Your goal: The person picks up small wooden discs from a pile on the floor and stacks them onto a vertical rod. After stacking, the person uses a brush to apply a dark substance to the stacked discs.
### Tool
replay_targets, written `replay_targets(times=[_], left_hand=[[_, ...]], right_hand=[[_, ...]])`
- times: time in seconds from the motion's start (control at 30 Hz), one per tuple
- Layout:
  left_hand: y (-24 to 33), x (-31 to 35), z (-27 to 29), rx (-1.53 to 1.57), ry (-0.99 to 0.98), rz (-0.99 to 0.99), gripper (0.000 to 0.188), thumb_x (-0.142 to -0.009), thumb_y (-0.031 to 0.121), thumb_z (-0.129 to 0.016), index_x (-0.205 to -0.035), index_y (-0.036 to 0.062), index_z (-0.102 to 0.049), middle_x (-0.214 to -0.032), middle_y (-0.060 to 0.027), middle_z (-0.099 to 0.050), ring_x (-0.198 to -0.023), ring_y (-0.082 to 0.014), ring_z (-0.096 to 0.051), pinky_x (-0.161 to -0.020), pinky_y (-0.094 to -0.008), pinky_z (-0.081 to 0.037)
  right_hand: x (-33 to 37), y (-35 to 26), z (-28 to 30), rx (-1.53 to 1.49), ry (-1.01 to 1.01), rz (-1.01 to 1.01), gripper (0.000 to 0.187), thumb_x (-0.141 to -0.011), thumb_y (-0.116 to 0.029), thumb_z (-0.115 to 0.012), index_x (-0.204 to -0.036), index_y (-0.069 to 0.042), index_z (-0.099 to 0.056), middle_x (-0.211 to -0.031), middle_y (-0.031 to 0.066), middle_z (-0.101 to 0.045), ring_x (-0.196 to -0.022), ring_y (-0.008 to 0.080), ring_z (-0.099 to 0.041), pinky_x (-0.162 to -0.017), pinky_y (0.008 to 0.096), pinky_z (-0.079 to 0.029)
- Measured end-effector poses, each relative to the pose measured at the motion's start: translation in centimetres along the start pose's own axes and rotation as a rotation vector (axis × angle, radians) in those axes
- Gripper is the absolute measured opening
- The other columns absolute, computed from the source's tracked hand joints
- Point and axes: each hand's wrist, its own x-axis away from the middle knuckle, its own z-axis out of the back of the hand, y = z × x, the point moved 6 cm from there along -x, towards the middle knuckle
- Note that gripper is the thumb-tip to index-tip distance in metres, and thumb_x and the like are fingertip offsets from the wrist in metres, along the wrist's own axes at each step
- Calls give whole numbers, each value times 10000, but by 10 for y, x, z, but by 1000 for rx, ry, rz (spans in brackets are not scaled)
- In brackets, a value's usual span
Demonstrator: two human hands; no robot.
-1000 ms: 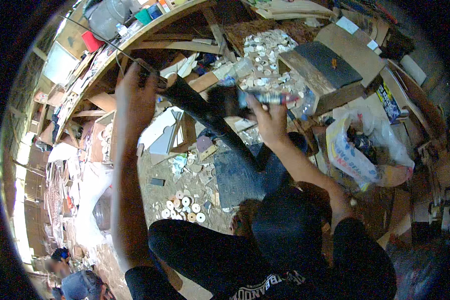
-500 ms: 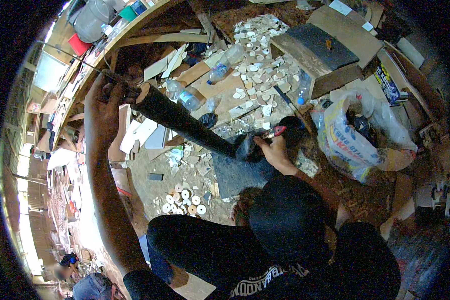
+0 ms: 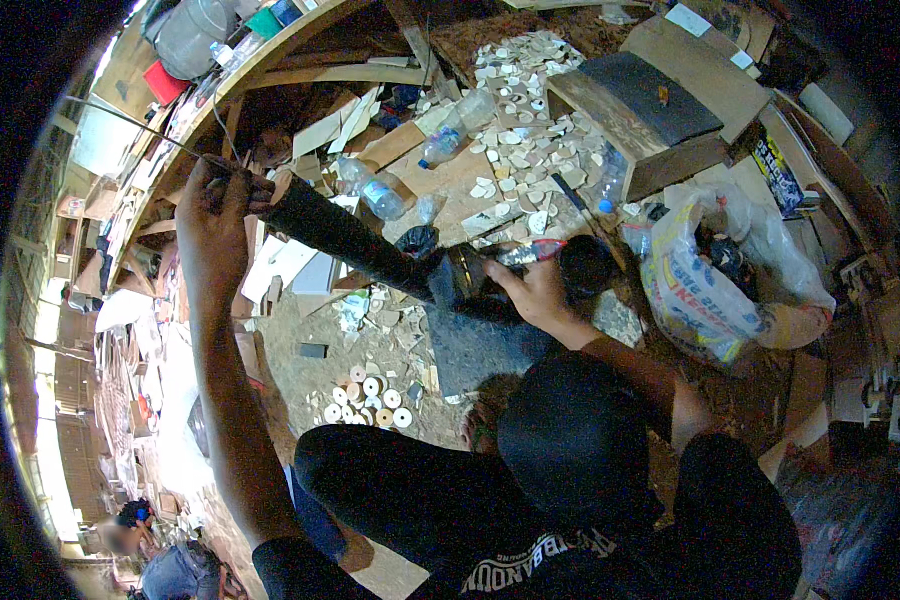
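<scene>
My left hand (image 3: 218, 192) is raised at the left, its fingers closed around a thin dark rod (image 3: 130, 122) that slants up to the left. Close by its fingertips is the pale end of a thick dark pole (image 3: 345, 235). This pole slopes down to the right and meets a dark grey block-like piece (image 3: 460, 274), though how they join is unclear. At that piece, my right hand (image 3: 536, 292) is closed on a tool with a red and silver part (image 3: 532, 252); its exact kind is hard to make out. Just right of the hand sits a dark round object (image 3: 585, 262).
Pale offcuts (image 3: 530, 130) and plastic bottles (image 3: 382, 198) litter the ground ahead. Small round discs (image 3: 372, 398) lie near my knee. To the right are a stuffed plastic sack (image 3: 705, 290) and a wooden box with a dark top (image 3: 650, 100). A person (image 3: 140, 535) is far lower left.
My right hand, the red and silver tool and the dark grey piece have shifted left and slightly away. My left hand has moved a little, the thin rod with it.
</scene>
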Motion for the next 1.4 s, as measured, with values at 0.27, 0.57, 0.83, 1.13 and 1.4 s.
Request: replay_targets(times=[0.27, 0.57, 0.83, 1.13, 1.4], left_hand=[[6, 18, 9, 33, 12, -159, 66, -955, 50, -486, -946, -10, -510, -862, -120, -656, -800, -173, -644, -728, -291, -530], [1, 22, 9, 14, 19, -126, 98, -957, 62, -489, -1005, -17, -520, -878, -123, -656, -806, -168, -640, -747, -289, -519], [5, 28, 12, 36, 20, -200, 91, -957, 46, -474, -1012, -13, -517, -902, -120, -646, -833, -177, -636, -761, -303, -521], [18, 11, -3, -78, 22, -99, 192, -922, 57, -532, -1101, -10, -559, -919, -109, -653, -778, -152, -636, -693, -286, -514], [56, -25, -9, -289, -77, -134, 139, -860, 97, -588, -882, -32, -635, -760, -128, -668, -641, -163, -623, -597, -294, -485]], right_hand=[[-37, -25, -3, -196, 109, 70, 253, -857, -207, -674, -994, 2, -632, -844, 26, -643, -761, 109, -602, -619, 266, -499], [-4, -8, -5, -141, 0, 86, 219, -868, -137, -657, -1015, 19, -611, -892, 50, -642, -732, 104, -602, -588, 267, -514], [-41, -21, 11, -65, 250, 143, 253, -840, -237, -688, -903, 7, -681, -789, 86, -683, -704, 184, -637, -669, 320, -492], [-18, 17, 13, 224, 15, -64, 289, -833, -218, -700, -1002, 7, -635, -940, 88, -671, -827, 190, -614, -701, 348, -487], [-64, -122, 16, -241, 110, 263, 154, -853, -162, -676, -913, -20, -670, -810, 21, -658, -681, 91, -605, -573, 237, -503]])
